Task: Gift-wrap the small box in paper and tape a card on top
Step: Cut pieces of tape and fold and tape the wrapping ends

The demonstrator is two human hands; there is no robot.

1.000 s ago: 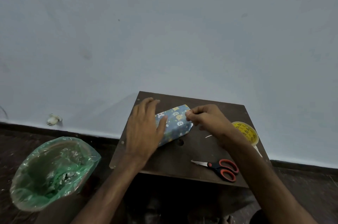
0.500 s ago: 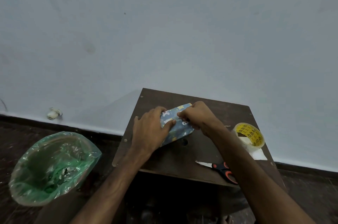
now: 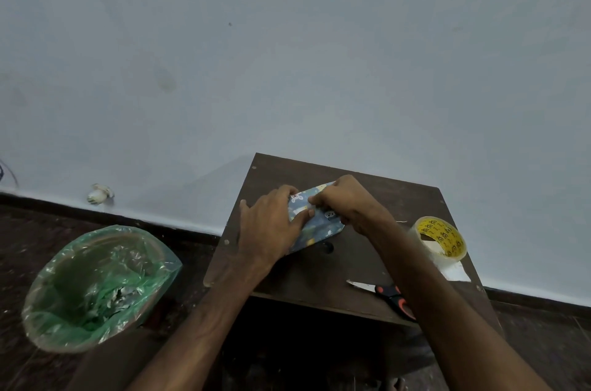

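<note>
The box (image 3: 319, 232), covered in blue patterned paper (image 3: 299, 210), is laid flat at the middle of the dark table (image 3: 367, 195). Its left end is grasped by the left hand (image 3: 271, 227), the thumb laid across the top. A fold of paper on the top face is pinched by the curled fingers of the right hand (image 3: 347, 203). A tape roll (image 3: 439, 238) is stood at the right edge, scissors (image 3: 391, 293) at the near edge. A green-lined bin (image 3: 96, 282) is set on the floor to the left, near the table
</note>
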